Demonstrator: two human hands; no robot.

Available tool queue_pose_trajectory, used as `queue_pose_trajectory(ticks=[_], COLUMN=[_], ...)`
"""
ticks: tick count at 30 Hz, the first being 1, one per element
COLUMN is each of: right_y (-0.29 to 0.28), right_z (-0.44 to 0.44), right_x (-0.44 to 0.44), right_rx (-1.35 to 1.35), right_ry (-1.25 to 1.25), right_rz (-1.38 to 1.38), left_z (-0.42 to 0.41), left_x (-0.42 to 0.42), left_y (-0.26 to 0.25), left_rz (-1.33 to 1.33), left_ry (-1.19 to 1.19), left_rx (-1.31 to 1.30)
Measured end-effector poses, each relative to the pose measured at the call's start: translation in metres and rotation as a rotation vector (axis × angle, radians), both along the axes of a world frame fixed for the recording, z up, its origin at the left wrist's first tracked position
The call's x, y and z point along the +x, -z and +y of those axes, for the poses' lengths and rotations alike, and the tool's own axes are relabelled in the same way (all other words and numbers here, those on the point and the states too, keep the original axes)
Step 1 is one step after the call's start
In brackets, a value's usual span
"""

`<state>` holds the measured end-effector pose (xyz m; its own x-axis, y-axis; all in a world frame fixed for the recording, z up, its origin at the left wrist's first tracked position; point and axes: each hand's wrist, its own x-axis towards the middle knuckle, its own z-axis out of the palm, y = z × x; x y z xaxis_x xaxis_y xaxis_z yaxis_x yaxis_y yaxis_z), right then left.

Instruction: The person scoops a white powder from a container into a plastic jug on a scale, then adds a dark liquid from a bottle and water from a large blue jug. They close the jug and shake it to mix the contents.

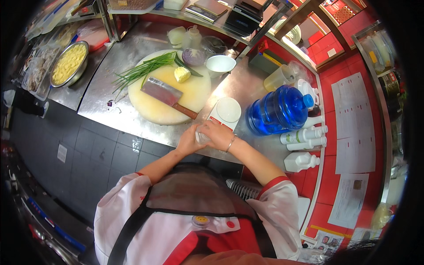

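Note:
Both my left hand (188, 141) and my right hand (217, 135) are closed around a small clear container (201, 137) at the counter's front edge; my fingers hide much of it. Just beyond them stands a white kitchen scale (228, 111) with a round platform. To its left, a cleaver (162, 92) lies on a round cutting board (145, 107), its wooden handle pointing towards my hands. Green chives or scallions (149, 69), a green chili pepper (185, 66), a yellowish vegetable piece (182, 74) and a purple cabbage piece (193, 57) lie at the board's far side.
A white bowl (221, 63) and a squeeze bottle (192, 38) stand behind the board. On the right are a large blue water jug (278, 109) and several white bottles (301, 137). A metal bowl of yellow cubes (70, 63) is at left. Someone's foot (45, 109) shows at far left.

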<state>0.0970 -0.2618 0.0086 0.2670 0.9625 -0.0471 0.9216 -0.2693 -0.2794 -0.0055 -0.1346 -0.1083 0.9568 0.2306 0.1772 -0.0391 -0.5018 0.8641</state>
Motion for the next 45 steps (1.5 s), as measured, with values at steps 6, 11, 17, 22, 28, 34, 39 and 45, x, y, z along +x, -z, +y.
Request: queue_pose_trajectory(ticks=[6, 11, 17, 22, 28, 34, 39, 45], right_y=[0.007, -0.010, 0.005, 0.014, 0.020, -0.012, 0.006, 0.016], right_z=[0.007, 0.019, -0.004, 0.005, 0.023, -0.003, -0.007, 0.002], right_x=[-0.023, -0.029, -0.010, -0.028, -0.035, -0.012, -0.023, -0.037], right_rx=[-0.160, -0.252, -0.032, 0.022, -0.034, -0.004, 0.061, 0.094], right_ry=[0.392, 0.457, 0.155, 0.385, 0.607, 0.239, 0.324, 0.511], right_rz=[-0.065, -0.101, -0.105, -0.103, -0.146, 0.064, -0.017, -0.038], left_z=[-0.003, -0.004, -0.006, -0.006, -0.007, -0.008, -0.012, -0.020], left_x=[0.010, 0.011, 0.010, 0.008, 0.010, 0.006, 0.005, 0.011], left_y=[0.008, 0.008, 0.010, 0.007, 0.006, -0.003, -0.001, 0.003], left_rz=[0.016, -0.001, -0.014, -0.042, -0.012, 0.015, 0.020, 0.031], left_ry=[-0.025, -0.046, -0.033, -0.070, -0.092, -0.091, -0.107, -0.187], left_rx=[-0.028, 0.013, -0.031, -0.024, -0.003, -0.014, -0.009, -0.038])
